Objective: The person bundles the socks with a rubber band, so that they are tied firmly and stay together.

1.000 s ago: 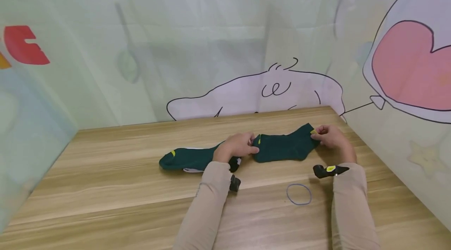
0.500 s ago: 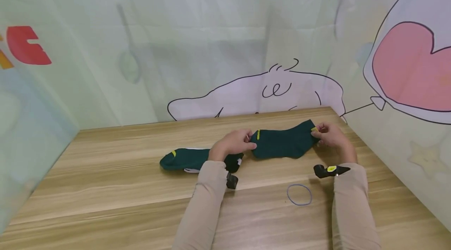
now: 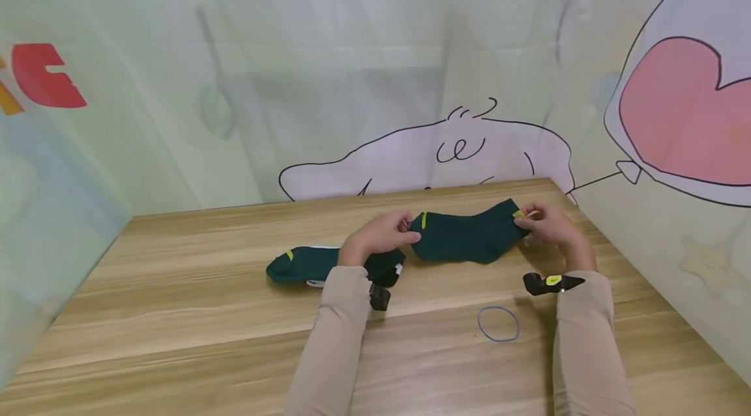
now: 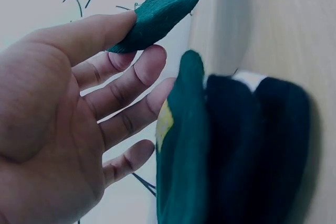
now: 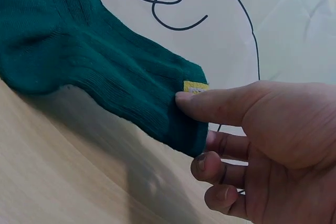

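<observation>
A dark green sock [image 3: 463,237] with yellow marks is stretched between both hands, raised a little off the table. My left hand [image 3: 381,233] pinches its toe end between thumb and fingers. At the cuff, beside a small yellow label [image 5: 195,87], my right hand [image 3: 548,225] pinches the fabric with its thumb on top. A pile of socks [image 3: 308,264] lies on the table below and left of my left hand, the top one green with a yellow toe mark. In the left wrist view the stacked socks [image 4: 181,171] show dark layers and a bit of white. My left forearm hides part of the pile.
The wooden table [image 3: 176,298] carries a blue drawn oval [image 3: 498,324] near the front. Printed cloth walls [image 3: 352,77] stand behind the table and at both sides. Black wrist cameras [image 3: 542,283] sit on both sleeves.
The sock has risen off the table and shifted slightly left. My left hand has moved left and up with its toe end, while the right hand stays nearly in place at the cuff.
</observation>
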Action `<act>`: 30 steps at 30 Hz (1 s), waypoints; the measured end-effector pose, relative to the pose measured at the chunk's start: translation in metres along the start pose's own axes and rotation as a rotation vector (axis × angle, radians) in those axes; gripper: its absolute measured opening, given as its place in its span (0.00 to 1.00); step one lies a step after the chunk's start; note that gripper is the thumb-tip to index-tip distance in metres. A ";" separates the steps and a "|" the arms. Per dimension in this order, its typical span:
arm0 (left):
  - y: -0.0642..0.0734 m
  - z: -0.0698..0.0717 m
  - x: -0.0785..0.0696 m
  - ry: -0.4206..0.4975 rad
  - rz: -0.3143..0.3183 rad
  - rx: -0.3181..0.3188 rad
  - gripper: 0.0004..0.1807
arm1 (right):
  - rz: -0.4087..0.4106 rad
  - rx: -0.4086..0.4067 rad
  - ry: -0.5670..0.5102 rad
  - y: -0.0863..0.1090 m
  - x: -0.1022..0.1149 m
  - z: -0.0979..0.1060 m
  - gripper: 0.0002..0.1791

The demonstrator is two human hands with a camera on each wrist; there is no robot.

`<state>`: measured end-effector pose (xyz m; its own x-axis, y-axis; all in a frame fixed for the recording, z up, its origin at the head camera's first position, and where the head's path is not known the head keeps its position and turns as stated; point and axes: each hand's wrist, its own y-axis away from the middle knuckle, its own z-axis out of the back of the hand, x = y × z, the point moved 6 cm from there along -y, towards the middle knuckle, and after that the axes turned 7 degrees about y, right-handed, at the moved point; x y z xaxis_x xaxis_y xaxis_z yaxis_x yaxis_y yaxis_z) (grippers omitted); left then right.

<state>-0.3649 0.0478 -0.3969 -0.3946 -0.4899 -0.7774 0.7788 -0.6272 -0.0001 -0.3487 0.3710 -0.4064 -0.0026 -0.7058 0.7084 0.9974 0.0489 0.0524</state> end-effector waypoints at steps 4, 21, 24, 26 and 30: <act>0.003 0.004 0.003 0.023 0.011 -0.002 0.10 | 0.050 0.012 -0.043 -0.001 0.003 -0.001 0.13; 0.007 0.014 0.009 0.115 0.039 -0.027 0.11 | 0.083 0.012 -0.068 0.002 0.017 0.004 0.16; 0.008 0.016 0.010 0.128 0.048 -0.029 0.12 | 0.083 0.012 -0.069 0.002 0.018 0.004 0.17; 0.008 0.017 0.012 0.131 0.048 -0.032 0.12 | 0.078 0.014 -0.065 0.002 0.018 0.004 0.18; 0.009 0.019 0.012 0.134 0.038 -0.036 0.13 | 0.062 0.016 -0.063 -0.001 0.017 0.004 0.18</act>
<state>-0.3722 0.0248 -0.3944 -0.2973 -0.4262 -0.8544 0.8099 -0.5865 0.0107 -0.3495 0.3616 -0.3919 0.0545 -0.6552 0.7535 0.9945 0.1032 0.0179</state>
